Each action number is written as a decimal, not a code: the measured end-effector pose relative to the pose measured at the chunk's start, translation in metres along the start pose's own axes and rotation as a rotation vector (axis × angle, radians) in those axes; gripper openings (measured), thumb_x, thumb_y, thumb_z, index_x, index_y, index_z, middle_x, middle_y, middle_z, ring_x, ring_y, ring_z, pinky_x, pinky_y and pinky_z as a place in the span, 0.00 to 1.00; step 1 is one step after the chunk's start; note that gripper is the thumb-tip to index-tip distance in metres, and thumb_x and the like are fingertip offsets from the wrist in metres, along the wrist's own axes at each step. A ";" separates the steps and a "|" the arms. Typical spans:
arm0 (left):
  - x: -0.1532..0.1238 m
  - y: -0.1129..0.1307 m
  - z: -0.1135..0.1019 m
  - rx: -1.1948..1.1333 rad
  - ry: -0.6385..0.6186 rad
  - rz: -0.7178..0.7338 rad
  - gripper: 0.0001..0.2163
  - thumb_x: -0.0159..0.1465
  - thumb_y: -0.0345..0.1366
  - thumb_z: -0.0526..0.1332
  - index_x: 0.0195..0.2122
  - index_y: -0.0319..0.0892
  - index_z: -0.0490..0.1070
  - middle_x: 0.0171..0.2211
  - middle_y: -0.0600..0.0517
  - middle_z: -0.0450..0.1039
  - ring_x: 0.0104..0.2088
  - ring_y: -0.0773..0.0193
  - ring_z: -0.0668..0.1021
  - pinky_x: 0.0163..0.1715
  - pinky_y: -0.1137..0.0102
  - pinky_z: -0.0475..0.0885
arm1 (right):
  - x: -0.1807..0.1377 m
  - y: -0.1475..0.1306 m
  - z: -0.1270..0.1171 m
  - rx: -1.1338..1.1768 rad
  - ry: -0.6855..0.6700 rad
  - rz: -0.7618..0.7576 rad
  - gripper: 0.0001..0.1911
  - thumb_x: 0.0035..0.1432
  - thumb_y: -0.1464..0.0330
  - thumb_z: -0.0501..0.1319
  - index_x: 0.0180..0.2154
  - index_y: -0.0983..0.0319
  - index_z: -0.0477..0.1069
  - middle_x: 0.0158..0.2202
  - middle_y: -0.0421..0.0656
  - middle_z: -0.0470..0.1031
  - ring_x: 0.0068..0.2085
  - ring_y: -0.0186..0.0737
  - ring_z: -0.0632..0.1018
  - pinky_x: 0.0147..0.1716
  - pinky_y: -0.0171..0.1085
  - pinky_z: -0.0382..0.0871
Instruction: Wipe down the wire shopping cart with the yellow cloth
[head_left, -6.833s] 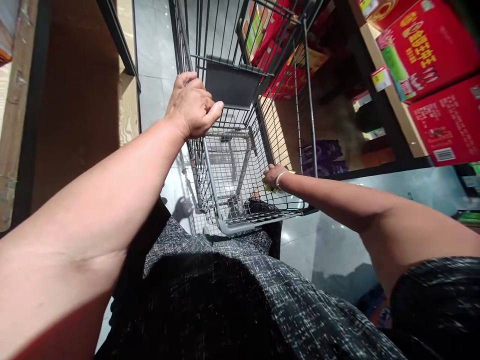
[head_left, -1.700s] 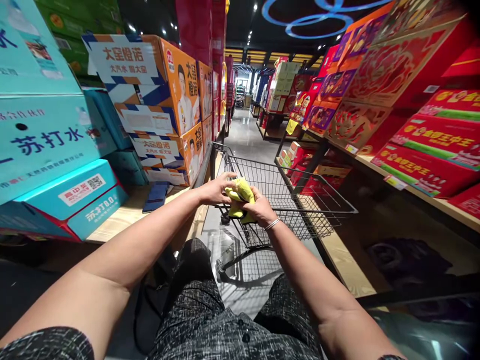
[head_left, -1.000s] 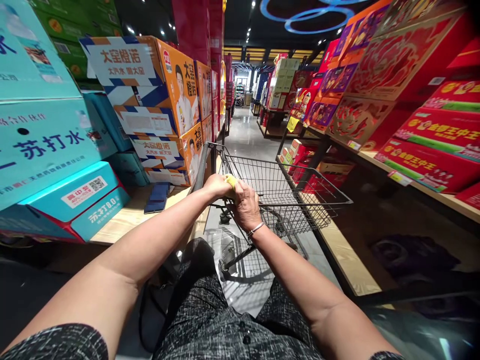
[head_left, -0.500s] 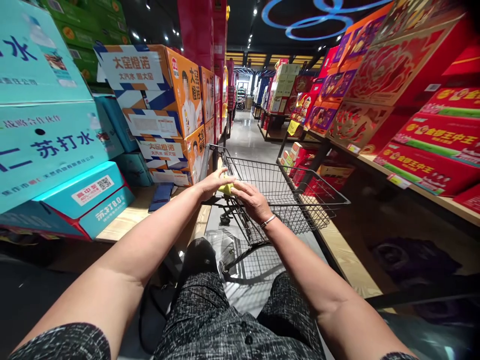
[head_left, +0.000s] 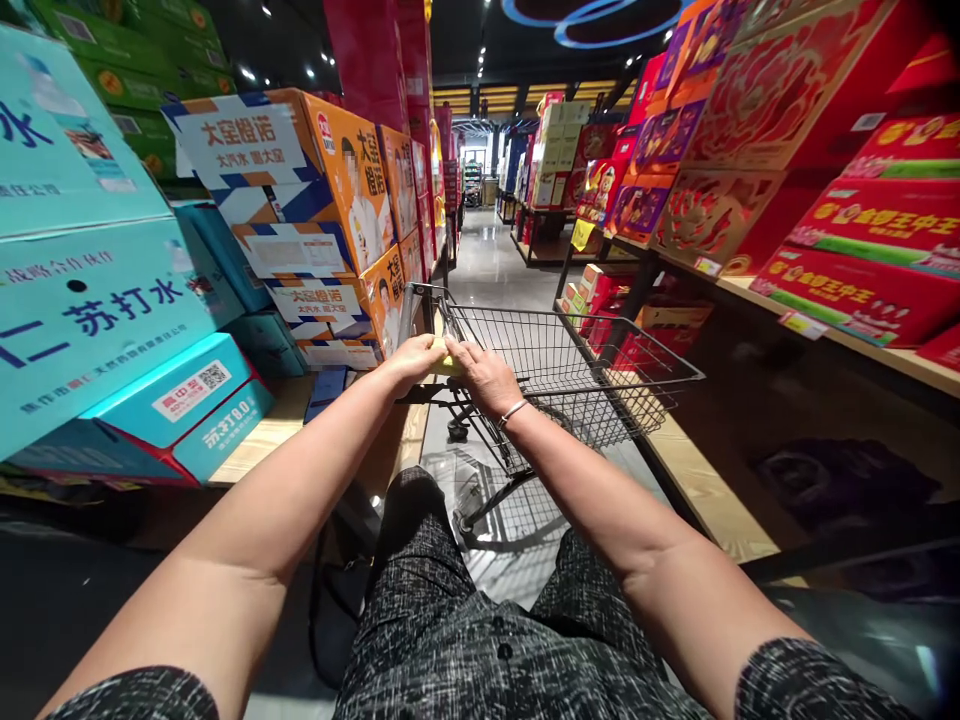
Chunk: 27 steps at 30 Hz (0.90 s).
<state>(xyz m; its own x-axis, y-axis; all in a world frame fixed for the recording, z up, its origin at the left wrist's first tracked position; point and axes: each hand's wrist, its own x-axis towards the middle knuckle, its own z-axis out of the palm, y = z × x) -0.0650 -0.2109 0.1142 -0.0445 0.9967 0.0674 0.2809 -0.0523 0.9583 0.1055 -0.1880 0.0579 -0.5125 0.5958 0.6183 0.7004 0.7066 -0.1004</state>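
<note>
"苏打水" on turquoise carton [head_left: 90, 292], "大窑橙诺" on orange carton [head_left: 300, 172]

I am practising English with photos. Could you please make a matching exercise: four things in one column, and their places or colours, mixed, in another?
1. yellow cloth
2. bracelet
3. wire shopping cart
4. soda-water cartons

A. turquoise, on the left side
B. between the left hand and the right hand
C. standing in the aisle
D. around the right wrist

Pairs: 1-B, 2-D, 3-C, 4-A
</note>
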 end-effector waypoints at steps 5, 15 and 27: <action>-0.022 -0.010 -0.037 -0.020 -0.009 0.074 0.28 0.61 0.58 0.60 0.46 0.36 0.76 0.45 0.43 0.79 0.49 0.52 0.78 0.52 0.61 0.71 | -0.012 -0.007 -0.011 0.025 0.092 -0.139 0.30 0.66 0.75 0.50 0.66 0.49 0.59 0.60 0.41 0.70 0.46 0.45 0.71 0.48 0.45 0.69; -0.046 -0.033 -0.041 -0.234 -0.146 -0.006 0.50 0.56 0.76 0.36 0.51 0.36 0.73 0.46 0.38 0.79 0.49 0.47 0.80 0.52 0.56 0.72 | -0.032 -0.030 0.033 0.013 0.152 -0.477 0.17 0.67 0.68 0.57 0.53 0.43 0.72 0.59 0.35 0.70 0.60 0.49 0.65 0.50 0.51 0.65; -0.042 -0.034 -0.039 -0.299 -0.147 0.056 0.47 0.55 0.76 0.41 0.50 0.38 0.75 0.47 0.40 0.80 0.53 0.47 0.77 0.59 0.52 0.65 | -0.093 0.012 0.051 -0.164 0.098 -0.414 0.16 0.66 0.65 0.59 0.54 0.45 0.72 0.58 0.40 0.70 0.58 0.46 0.61 0.50 0.46 0.61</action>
<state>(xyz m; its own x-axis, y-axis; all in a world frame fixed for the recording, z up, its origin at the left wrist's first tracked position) -0.1103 -0.2530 0.0894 0.1080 0.9889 0.1022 -0.0157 -0.1011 0.9948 0.1361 -0.2148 -0.0407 -0.7219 0.2311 0.6523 0.5199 0.8032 0.2908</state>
